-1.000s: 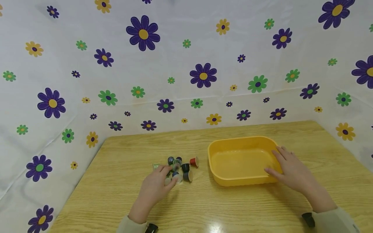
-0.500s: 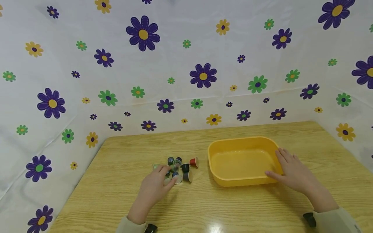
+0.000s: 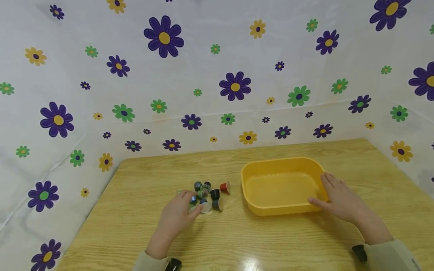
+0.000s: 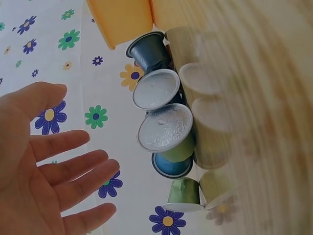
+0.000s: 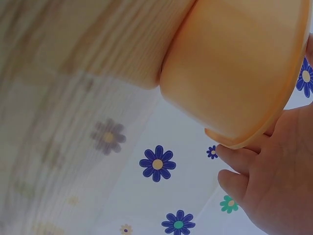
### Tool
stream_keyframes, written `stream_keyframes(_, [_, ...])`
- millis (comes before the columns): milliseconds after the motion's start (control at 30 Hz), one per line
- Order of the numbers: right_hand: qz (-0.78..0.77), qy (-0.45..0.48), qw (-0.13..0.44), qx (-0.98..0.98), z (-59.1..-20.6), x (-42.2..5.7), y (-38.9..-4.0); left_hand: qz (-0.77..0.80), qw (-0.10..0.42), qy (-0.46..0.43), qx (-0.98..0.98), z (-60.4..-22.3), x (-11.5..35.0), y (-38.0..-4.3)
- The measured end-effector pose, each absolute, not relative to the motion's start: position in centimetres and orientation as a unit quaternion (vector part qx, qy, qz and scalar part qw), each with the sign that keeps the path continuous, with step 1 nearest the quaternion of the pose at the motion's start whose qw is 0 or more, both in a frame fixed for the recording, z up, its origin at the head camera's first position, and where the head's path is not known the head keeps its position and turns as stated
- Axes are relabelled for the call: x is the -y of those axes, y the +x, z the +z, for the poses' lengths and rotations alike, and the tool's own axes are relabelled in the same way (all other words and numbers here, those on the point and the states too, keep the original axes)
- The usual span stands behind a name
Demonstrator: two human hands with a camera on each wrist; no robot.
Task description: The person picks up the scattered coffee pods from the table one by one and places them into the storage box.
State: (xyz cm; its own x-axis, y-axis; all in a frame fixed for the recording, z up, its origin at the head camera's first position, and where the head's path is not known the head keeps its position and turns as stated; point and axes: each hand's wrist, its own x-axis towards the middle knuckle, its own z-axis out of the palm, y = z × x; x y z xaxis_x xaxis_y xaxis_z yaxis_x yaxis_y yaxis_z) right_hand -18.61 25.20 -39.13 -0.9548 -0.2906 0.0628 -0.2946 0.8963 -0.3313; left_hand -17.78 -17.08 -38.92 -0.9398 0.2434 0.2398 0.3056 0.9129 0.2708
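Several coffee capsules lie in a loose cluster left of centre in the head view, among them a red capsule [image 3: 224, 187], a black capsule [image 3: 215, 194] and a green capsule [image 4: 185, 192]. My left hand [image 3: 176, 212] hovers at the cluster's left side, thumb and fingers spread. In the left wrist view its fingers are apart from the capsules, holding nothing. To the right stands a yellow plastic basin [image 3: 252, 205] with nothing in it. My right hand [image 3: 344, 199] rests at its right end, thumb over the near rim and fingertips along the right rim.
The wooden table [image 3: 142, 180] carries everything. A white curtain [image 3: 190, 75] printed with purple, green and yellow flowers surrounds its back and sides. Black wrist pieces [image 3: 359, 253] sit at both sleeves.
My left hand has shifted slightly left, and more of a blue capsule shows beside its fingers. My right fingertips have drawn back from inside the basin to its rim.
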Motion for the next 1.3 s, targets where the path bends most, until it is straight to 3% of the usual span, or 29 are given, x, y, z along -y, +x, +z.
stream_keyframes(900, [0.168,0.15,0.0,0.974,-39.1,-25.5,-18.9,-0.228,0.113,-0.132,0.958,-38.8,20.6,-20.2])
stream_keyframes(1300, [0.171,0.151,-0.005,0.974,-39.1,-25.3,-18.8,-0.315,0.072,-0.135,0.937,-40.2,22.6,-21.5])
